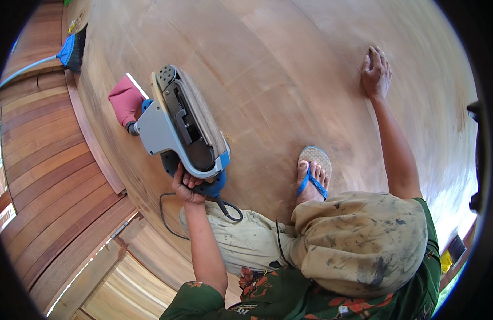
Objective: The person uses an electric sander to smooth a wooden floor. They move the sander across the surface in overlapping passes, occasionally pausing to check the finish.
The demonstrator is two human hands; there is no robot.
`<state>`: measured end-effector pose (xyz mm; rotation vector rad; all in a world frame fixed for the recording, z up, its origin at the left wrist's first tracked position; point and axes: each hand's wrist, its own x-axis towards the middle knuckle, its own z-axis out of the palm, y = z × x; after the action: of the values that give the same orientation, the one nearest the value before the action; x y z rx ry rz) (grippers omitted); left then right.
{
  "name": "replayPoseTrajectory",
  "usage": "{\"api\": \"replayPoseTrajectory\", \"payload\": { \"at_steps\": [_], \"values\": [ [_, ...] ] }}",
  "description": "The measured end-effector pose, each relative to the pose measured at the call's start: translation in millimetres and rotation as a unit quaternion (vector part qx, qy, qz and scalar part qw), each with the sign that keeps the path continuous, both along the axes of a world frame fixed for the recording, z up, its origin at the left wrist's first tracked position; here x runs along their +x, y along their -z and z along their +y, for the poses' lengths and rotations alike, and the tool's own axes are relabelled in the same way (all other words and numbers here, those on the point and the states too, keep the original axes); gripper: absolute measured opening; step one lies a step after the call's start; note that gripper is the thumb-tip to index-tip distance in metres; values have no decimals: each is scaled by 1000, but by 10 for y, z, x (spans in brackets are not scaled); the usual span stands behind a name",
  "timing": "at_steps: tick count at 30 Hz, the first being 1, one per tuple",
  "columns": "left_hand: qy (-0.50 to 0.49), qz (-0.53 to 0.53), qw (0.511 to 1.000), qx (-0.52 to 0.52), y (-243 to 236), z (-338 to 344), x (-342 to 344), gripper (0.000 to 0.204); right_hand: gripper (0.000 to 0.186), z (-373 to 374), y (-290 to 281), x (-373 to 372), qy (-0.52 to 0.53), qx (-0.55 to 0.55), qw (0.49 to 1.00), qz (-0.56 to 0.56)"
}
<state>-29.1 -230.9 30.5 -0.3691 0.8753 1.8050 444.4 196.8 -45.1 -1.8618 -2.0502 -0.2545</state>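
Note:
A grey and blue belt sander (166, 125) lies tipped on its side, its sanding belt (201, 104) facing right. My left hand (188, 185) is wrapped round the handle at its near end. A pink dust bag (124, 101) sticks out from the sander's left side. The black power cord (233, 215) leaves the near end and loops by my left leg. My right hand (376, 74) rests palm down on the wooden floor (278, 96), far to the right, fingers stretched out, with no tool in it.
A wooden plank wall (54, 144) runs along the left side. A blue broom (70, 52) with dark bristles leans there at the far left. My foot in a blue-strapped flip-flop (314, 154) is planted between my hands. Wood panels (124, 288) show at the lower left.

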Motion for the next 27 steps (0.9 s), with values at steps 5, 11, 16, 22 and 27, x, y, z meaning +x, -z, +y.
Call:
{"api": "replayPoseTrajectory", "payload": {
  "at_steps": [5,11,16,22,27],
  "values": [
    [-1,17,1000,-18,6,-31,-39,24,44,-17,-26,-47,-2,-1,1000,15],
    [-12,37,999,-29,4,-69,-5,20,42,18,-35,-93,-12,5,1000,23],
    [7,66,997,-36,-130,55,34,18,42,5,-16,-101,-9,10,1000,25],
    [60,82,995,-12,-385,291,173,13,44,-14,-19,-121,-4,-3,1000,24],
    [68,112,989,-69,-524,514,383,4,42,-3,-30,-87,-3,9,1000,25]
  ]
}}
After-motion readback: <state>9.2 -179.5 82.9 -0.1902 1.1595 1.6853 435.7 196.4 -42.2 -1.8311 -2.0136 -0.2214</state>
